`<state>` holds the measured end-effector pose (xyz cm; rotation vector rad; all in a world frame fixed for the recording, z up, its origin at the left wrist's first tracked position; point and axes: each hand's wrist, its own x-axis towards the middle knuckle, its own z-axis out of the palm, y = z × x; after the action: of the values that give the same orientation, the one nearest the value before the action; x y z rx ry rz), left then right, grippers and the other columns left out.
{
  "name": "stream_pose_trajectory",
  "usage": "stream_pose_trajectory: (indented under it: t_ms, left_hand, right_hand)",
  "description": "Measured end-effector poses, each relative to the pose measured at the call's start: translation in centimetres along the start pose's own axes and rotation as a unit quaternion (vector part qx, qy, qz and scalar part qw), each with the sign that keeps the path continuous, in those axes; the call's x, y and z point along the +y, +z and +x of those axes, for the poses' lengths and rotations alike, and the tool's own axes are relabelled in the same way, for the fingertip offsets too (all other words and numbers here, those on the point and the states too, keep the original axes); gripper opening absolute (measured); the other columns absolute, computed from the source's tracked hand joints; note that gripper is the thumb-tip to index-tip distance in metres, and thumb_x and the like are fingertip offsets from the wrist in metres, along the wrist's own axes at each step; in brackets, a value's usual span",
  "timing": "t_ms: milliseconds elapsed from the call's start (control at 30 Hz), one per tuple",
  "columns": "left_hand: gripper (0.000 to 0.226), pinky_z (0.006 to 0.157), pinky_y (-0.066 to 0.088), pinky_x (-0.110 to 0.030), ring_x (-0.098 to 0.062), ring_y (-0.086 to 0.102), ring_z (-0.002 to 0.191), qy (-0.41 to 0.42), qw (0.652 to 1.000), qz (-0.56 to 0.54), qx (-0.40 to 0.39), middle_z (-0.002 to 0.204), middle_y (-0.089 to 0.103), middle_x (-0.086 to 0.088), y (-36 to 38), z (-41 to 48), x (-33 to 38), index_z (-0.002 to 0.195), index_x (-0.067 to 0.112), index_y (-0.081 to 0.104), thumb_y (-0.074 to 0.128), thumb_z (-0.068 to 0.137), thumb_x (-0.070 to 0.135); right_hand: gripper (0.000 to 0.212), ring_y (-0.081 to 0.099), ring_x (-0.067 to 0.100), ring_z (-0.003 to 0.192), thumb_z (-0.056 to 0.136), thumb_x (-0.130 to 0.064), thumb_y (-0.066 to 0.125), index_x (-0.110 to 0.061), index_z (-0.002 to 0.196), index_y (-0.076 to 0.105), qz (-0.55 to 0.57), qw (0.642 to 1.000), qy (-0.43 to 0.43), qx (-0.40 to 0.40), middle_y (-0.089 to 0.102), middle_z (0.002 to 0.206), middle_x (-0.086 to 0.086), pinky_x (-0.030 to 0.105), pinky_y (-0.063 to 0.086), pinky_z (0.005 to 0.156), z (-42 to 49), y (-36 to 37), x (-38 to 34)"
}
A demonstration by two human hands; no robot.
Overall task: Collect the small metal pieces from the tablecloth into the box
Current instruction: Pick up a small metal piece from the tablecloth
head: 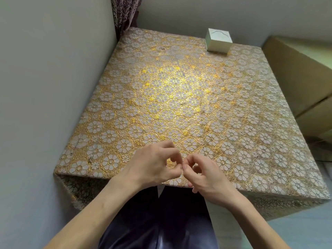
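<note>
A gold flower-patterned tablecloth [188, 97] covers the table. Both my hands meet over its near edge. My left hand [154, 164] has its fingers curled, thumb and forefinger pinched together. My right hand [203, 173] pinches its fingertips against the left ones, and a tiny metal piece [182, 168] glints between them; which hand holds it I cannot tell. More small metal pieces lie scattered on the cloth: one at the far left [162, 48], one near the front left edge [89, 159], one right of centre [197, 136]. The small white box [218, 41] stands closed at the far right.
A grey wall [45, 87] runs along the table's left side, with a dark curtain [125, 13] in the far corner. Cardboard boxes [296, 78] stand to the right of the table. My lap in dark cloth [161, 221] is below the near edge.
</note>
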<state>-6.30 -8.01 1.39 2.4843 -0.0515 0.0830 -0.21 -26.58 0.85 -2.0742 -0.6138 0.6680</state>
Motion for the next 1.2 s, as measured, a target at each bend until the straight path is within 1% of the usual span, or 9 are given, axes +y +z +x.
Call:
stream_pose_trajectory:
  t_ms: [100,233,400,533,700,867,1000,1067,1200]
  left_hand:
    - [0.025,0.052,0.033,-0.015,-0.001,0.052,0.064,0.06,0.996,0.063,0.017,0.088,0.059,0.019,-0.3,0.2,0.2,0.082,0.037,0.067,0.051,0.081,0.055]
    - [0.024,0.054,0.04,-0.02,-0.002,0.054,0.065,0.033,0.999,0.021,0.017,0.085,0.058,0.019,0.3,0.5,0.1,0.082,0.034,0.064,0.053,0.078,0.055]
    - [0.011,0.059,0.047,-0.019,-0.005,0.061,0.064,-0.095,0.968,-0.23,-0.014,0.076,0.067,0.017,1.1,0.4,0.2,0.075,0.025,0.066,0.065,0.071,0.035]
    - [0.003,0.056,0.04,-0.013,-0.006,0.054,0.055,-0.156,0.894,-0.417,-0.045,0.064,0.062,0.012,1.5,0.2,0.6,0.084,0.014,0.064,0.066,0.085,0.013]
    - [0.008,0.05,0.038,-0.022,-0.008,0.051,0.048,-0.197,0.85,-0.486,-0.044,0.075,0.063,-0.009,1.8,0.2,0.9,0.089,0.009,0.062,0.067,0.092,0.003]
    - [0.016,0.051,0.039,-0.019,-0.01,0.046,0.052,-0.204,0.839,-0.5,-0.067,0.081,0.064,-0.01,1.2,0.7,0.7,0.092,0.01,0.057,0.069,0.088,0.0]
    - [0.023,0.05,0.035,-0.019,-0.008,0.046,0.05,-0.212,0.809,-0.54,-0.095,0.079,0.067,-0.006,0.7,0.9,-0.1,0.097,0.009,0.054,0.069,0.081,0.002]
    - [0.019,0.051,0.04,-0.017,-0.008,0.051,0.054,-0.219,0.824,-0.511,-0.106,0.078,0.067,-0.003,0.8,0.9,-0.1,0.097,0.01,0.057,0.066,0.087,-0.004]
    - [0.017,0.061,0.041,-0.017,0.0,0.05,0.059,-0.198,0.939,-0.266,-0.089,0.077,0.066,0.013,0.7,1.0,0.2,0.09,0.029,0.067,0.071,0.077,0.02]
  right_hand:
    - [0.021,0.058,0.018,0.054,0.103,-0.029,0.054,-0.014,0.089,0.059,0.107,0.987,0.086,-0.086,0.059,0.062,0.001,0.033,0.051,0.054,0.2,-0.6,-0.2]
    - [0.019,0.056,0.014,0.063,0.103,-0.022,0.055,-0.015,0.085,0.058,0.159,0.975,0.093,-0.125,0.052,0.068,-0.002,0.028,0.052,0.052,0.4,-1.3,-0.5]
    - [0.014,0.058,0.011,0.059,0.1,-0.011,0.053,-0.006,0.088,0.056,0.12,0.988,0.06,-0.072,0.051,0.063,-0.006,0.03,0.053,0.052,0.3,-1.2,-0.3]
    - [0.011,0.055,0.012,0.054,0.1,-0.011,0.053,-0.008,0.09,0.056,0.122,0.99,0.042,-0.048,0.052,0.06,-0.004,0.028,0.051,0.049,0.1,-0.8,-0.4]
    - [0.012,0.054,0.009,0.05,0.104,-0.013,0.05,-0.006,0.094,0.053,0.141,0.989,0.045,-0.033,0.053,0.062,-0.001,0.023,0.047,0.047,0.1,-0.7,-0.2]
    - [0.01,0.051,0.029,0.055,0.105,-0.014,0.048,-0.011,0.1,0.056,0.215,0.974,0.062,-0.028,0.059,0.072,0.016,0.031,0.044,0.048,0.1,-0.9,0.7]
    - [0.02,0.041,0.021,0.046,0.101,-0.013,0.055,-0.022,0.084,0.062,0.318,0.945,0.073,-0.026,0.049,0.074,0.026,0.025,0.036,0.038,-0.2,-0.2,0.6]
    - [0.014,0.039,0.014,0.044,0.1,-0.006,0.054,-0.013,0.088,0.058,0.349,0.934,0.079,-0.001,0.046,0.073,0.018,0.024,0.033,0.038,-0.3,0.4,0.3]
    - [0.009,0.041,0.019,0.043,0.096,-0.008,0.059,-0.003,0.092,0.053,0.243,0.966,0.05,0.076,0.053,0.066,0.014,0.029,0.034,0.04,0.1,1.4,0.7]
